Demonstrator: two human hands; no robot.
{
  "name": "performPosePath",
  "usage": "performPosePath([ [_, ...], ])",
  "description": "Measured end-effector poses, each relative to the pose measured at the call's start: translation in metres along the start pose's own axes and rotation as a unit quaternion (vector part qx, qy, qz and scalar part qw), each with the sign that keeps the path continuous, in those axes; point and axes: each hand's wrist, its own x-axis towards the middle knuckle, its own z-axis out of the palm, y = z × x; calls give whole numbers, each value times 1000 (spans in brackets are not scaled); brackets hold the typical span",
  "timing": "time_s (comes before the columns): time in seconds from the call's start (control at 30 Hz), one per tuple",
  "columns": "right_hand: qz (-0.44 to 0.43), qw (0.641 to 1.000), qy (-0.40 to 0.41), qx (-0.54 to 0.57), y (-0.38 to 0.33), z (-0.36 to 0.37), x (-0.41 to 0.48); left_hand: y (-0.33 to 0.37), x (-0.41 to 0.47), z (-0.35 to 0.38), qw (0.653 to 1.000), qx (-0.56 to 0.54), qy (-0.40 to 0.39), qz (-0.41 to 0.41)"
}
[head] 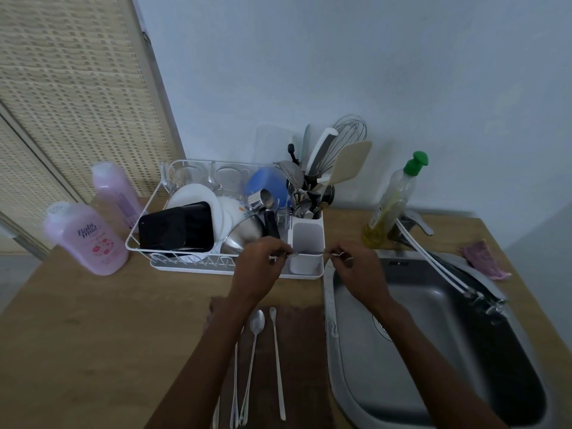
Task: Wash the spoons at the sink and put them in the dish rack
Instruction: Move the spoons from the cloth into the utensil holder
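Observation:
Both hands hold one long metal spoon level in front of the white dish rack, just over its empty white cutlery cup. My left hand pinches the bowl end and my right hand pinches the handle end. Several long-handled spoons lie side by side on a brown cloth on the wooden counter, below my left forearm. The steel sink lies to the right, under my right forearm.
The rack holds plates, a black container, a steel bowl, a blue cup and a full utensil cup. Two pink bottles stand left of it. A green-capped soap bottle, the faucet and a pink rag sit behind the sink.

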Motion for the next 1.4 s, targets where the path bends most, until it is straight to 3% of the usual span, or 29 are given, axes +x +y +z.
performPosePath([
  [0.23, 33, 998, 33, 40, -8, 1, -7, 1, -3, -4, 1000, 5, -2, -22],
  [0.37, 157, 980, 95, 78, -8, 18, -37, -6, -16, -12, 998, 3, 28, -51],
  [0.47, 211, 974, 22, 84, -6, 51, -72, -16, -35, -17, 994, 25, 72, -79],
  [0.53, 178, 980, -76, 54, -8, 74, -86, -27, -51, -16, 990, 38, 54, -128],
  [0.6, 152, 978, -137, 37, -15, 91, -90, -41, -65, -10, 979, 69, -41, -186],
  [0.7, 109, 983, -146, 28, -26, 108, -84, -56, -77, 1, 946, 162, -182, -216],
  [0.77, 78, 984, -162, -3, -28, 118, -81, -60, -81, 6, 929, 215, -222, -202],
  [1.03, 46, 983, -177, -36, -28, 122, -75, -56, -78, 9, 921, 256, -222, -195],
  [1.27, 75, 977, -197, -40, -29, 115, -65, -42, -71, -8, 939, 168, -185, -236],
  [1.4, 110, 970, -216, -24, -36, 70, -46, -25, -57, -32, 956, 103, -178, -209],
])
